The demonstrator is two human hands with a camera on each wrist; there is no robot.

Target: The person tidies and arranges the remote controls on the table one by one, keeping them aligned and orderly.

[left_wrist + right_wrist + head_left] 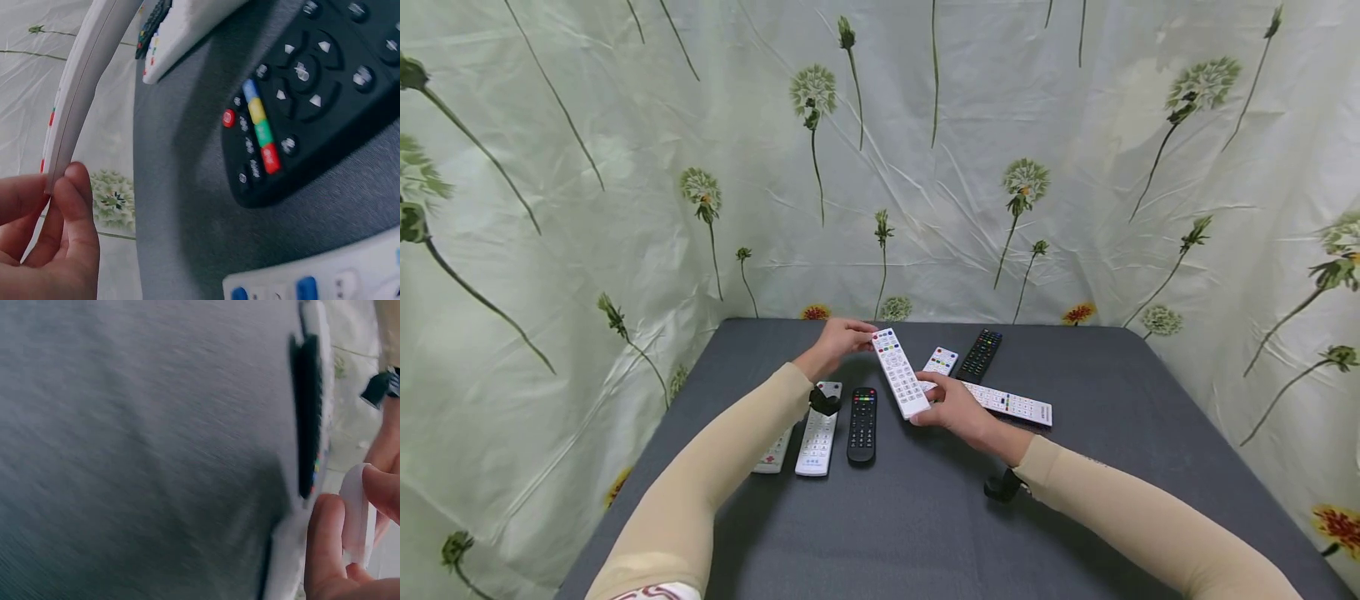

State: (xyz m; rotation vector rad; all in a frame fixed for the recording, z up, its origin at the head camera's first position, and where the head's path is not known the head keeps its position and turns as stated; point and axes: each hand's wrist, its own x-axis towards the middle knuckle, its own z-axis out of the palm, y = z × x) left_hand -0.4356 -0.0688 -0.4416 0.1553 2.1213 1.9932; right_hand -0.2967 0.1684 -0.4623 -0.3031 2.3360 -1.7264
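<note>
A white remote control (901, 375) is held up above the dark table, tilted, its button face toward the head camera. My left hand (844, 340) pinches its far end between thumb and fingers; in the left wrist view the remote's side edge (84, 87) rises from those fingertips (76, 181). At the near end, my right hand (957, 408) grips it, and the right wrist view shows the white end (356, 519) between thumb and fingers. Just left of the held remote, a black remote (862, 427) lies on the table, its coloured buttons showing in the left wrist view.
Two white remotes, one (818, 435) beside the black one and another (773, 454) partly behind my left arm, lie at left. Past my right hand are a white remote (942, 361), a black remote (980, 356) and a crosswise white remote (1015, 405). A flowered curtain (925, 167) hangs behind the table (880, 533).
</note>
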